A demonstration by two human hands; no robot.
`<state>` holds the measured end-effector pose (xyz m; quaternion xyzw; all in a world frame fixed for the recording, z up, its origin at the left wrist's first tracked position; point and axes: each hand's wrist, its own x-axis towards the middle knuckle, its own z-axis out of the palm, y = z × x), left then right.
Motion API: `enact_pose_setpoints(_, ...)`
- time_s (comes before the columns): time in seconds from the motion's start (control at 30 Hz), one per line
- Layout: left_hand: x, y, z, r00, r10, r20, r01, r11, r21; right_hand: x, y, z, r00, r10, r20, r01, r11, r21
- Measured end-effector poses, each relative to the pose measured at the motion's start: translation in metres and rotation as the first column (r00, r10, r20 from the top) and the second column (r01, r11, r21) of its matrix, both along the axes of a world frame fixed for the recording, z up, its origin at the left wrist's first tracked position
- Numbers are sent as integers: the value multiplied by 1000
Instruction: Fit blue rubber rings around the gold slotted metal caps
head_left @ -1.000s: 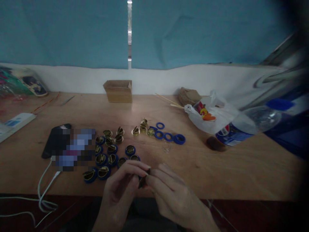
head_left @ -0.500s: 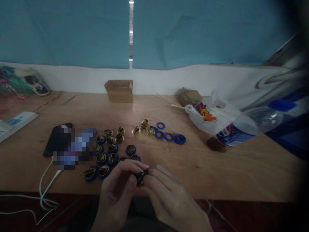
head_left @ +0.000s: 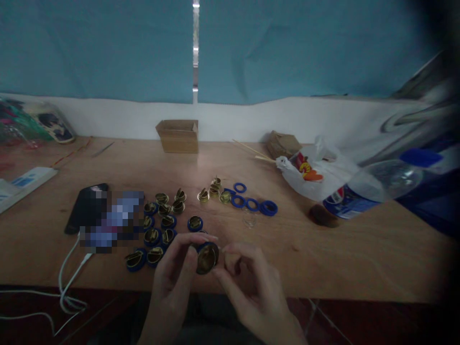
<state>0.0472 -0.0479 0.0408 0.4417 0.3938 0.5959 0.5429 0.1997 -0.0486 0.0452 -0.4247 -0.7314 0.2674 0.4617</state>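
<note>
A small round brass-coloured fitting with a blue ring (head_left: 207,258) is held up above the table's front edge, its hollow face tilted towards me. My left hand (head_left: 176,273) grips its left side between thumb and fingers. At the right rim is my right hand (head_left: 253,280), fingers curled, thumb and index fingertip at the fitting's edge. On the table beyond my left hand lie several similar fittings seated in blue rings (head_left: 151,236). Farther back are several brass fittings without rings (head_left: 203,195). Loose blue rings (head_left: 252,204) lie to their right, near a thin clear ring (head_left: 249,219).
Left are a black phone (head_left: 86,208), a blurred-out device with white cables (head_left: 74,275), and a power strip (head_left: 30,187). An open cardboard box (head_left: 178,136) stands at the back. To the right are a plastic bag (head_left: 323,167) and a tilted drink bottle (head_left: 373,184).
The fitting has turned so that its hollow face now shows. My right hand has rolled open somewhat, with its thumb and index finger coming into view. Objects on the table stay put.
</note>
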Motion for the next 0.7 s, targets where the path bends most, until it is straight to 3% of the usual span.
enact_pose_setpoints(0.17, 2, -1, -3, 998, -37, -56, 38, 999, 26, -6, 0, -6, 997, -54, -58, 48, 993, -103)
enact_pose_setpoints(0.27, 2, 0, -2, 996, -69, -61, 73, 995, 62, -7, 3, -7, 992, -46, -118, 19, 976, -218)
enact_pose_setpoints(0.37, 3, 1, -1, 997, -70, -38, 73, 995, 74, -8, 3, -7, 986, -30, -163, -11, 969, -245)
enact_pose_setpoints(0.5, 8, 1, 0, 998, 49, -50, -44, 994, 97, -13, -10, -9, 990, -28, -136, -1, 978, -211)
enact_pose_setpoints(0.6, 10, 1, -4, 978, 164, -127, -143, 977, 158, -17, -19, -14, 988, -83, -132, 41, 956, -289)
enact_pose_setpoints(0.7, 10, 3, -13, 934, 236, -268, -160, 948, 276, -14, -16, -21, 957, -41, -288, -96, 892, -443)
